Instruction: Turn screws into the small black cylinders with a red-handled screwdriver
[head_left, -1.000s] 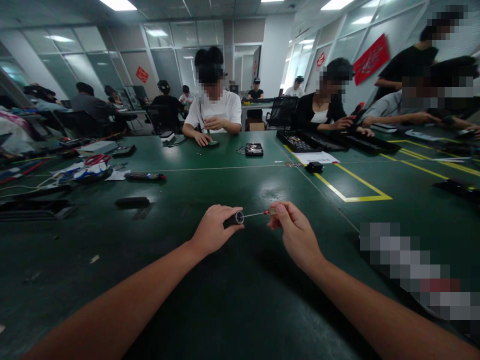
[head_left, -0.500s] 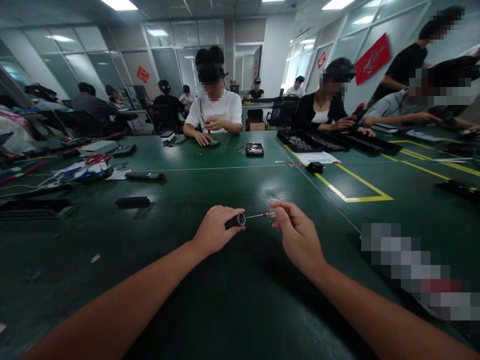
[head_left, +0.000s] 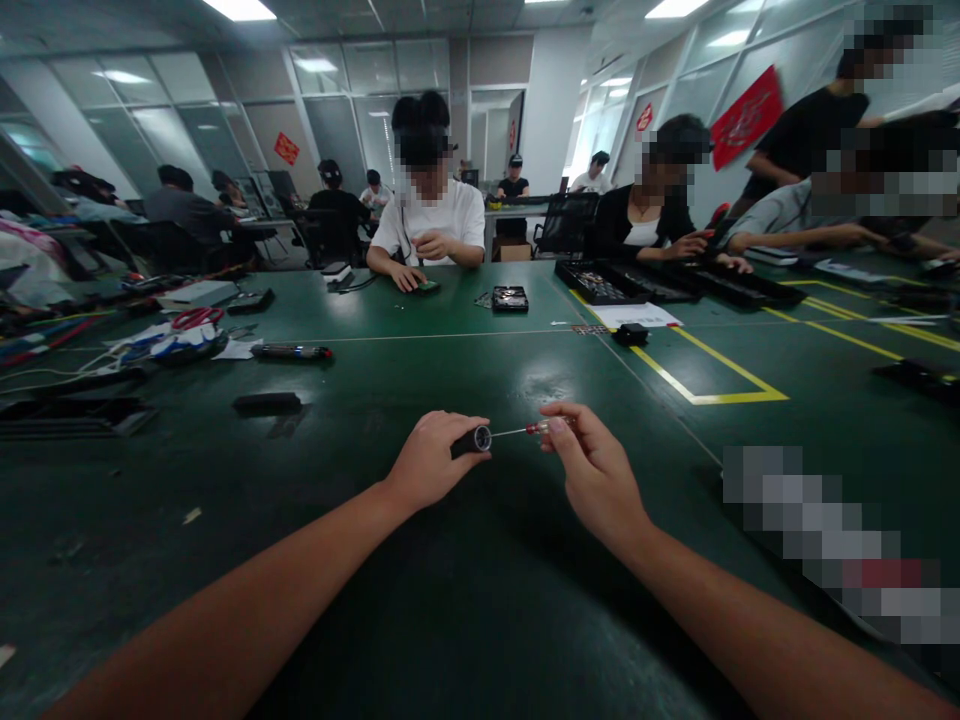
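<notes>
My left hand (head_left: 429, 462) is wrapped round a short black cylinder (head_left: 471, 442), whose round end with a pale rim faces right. A small screwdriver (head_left: 534, 429) with a red and clear handle is pinched between the thumb and fingers of my right hand (head_left: 596, 465). Its thin metal shaft points left and meets the rim end of the cylinder; whether the tip sits in a screw there is too small to tell. Both hands are held above the green table (head_left: 420, 620). My left fingers hide most of the cylinder's body.
To the left lie a black block (head_left: 266, 403), an electric screwdriver-like tool (head_left: 292, 353), a black tray (head_left: 75, 418) and tangled cables. Ahead are a small open case (head_left: 510, 299) and a black part (head_left: 630, 334). A blurred-out item (head_left: 832, 550) lies at right. Co-workers sit across the table.
My hands, the cylinder and the screwdriver stay nearly in place; the right fingers shift slightly on the handle. At the far right, the standing person's arm has moved.
</notes>
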